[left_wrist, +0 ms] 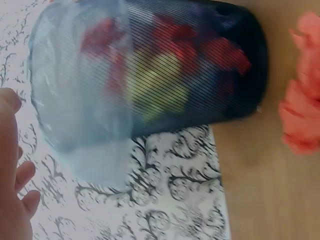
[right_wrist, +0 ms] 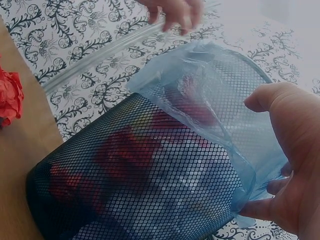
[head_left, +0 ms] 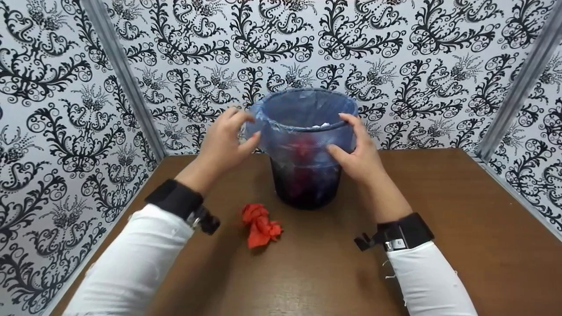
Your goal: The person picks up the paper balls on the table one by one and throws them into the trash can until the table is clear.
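Head view: black mesh bin (head_left: 307, 184) stands upright at centre of brown surface (head_left: 439, 228), lined w/ blue bag (head_left: 303, 118). Left hand (head_left: 226, 140) and right hand (head_left: 358, 151) pinch the bag's folded-over edge on opp. sides. Red crumpled paper (head_left: 260, 224) lies on surface near bin.
Left wrist view: bag overhang covers mesh top; fingers (left_wrist: 20, 185) just beside it, grip not visible.
Right wrist view: thumb and fingers (right_wrist: 280, 107) clamp bag film at rim.

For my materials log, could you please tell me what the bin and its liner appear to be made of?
The bin looks like black metal mesh, judging by its fine open grid. Its liner looks like thin, translucent blue plastic film: it wrinkles and shows the red contents through.
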`<action>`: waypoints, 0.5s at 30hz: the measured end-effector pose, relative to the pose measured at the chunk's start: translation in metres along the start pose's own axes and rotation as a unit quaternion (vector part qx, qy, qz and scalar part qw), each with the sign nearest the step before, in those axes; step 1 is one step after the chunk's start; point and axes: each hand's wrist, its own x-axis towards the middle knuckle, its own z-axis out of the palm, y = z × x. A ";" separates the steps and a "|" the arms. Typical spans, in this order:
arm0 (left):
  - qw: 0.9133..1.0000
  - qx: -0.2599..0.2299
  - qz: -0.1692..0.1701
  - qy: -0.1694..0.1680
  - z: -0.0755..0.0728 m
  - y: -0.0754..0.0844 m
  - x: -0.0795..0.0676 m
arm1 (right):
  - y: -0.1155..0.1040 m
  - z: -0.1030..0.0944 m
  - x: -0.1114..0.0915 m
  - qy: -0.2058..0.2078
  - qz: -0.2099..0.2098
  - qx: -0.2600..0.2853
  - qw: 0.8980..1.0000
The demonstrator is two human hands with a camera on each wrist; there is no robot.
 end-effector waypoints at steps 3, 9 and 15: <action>0.998 0.028 0.001 -0.061 0.005 -0.016 -0.021 | 0.000 0.000 0.000 -0.001 0.001 0.003 1.000; 0.960 0.084 -0.042 -0.265 0.023 -0.032 -0.066 | 0.000 0.001 0.001 0.008 -0.007 -0.002 1.000; 0.928 0.072 -0.048 -0.362 0.041 -0.026 -0.094 | -0.001 0.001 0.000 0.011 0.004 -0.013 1.000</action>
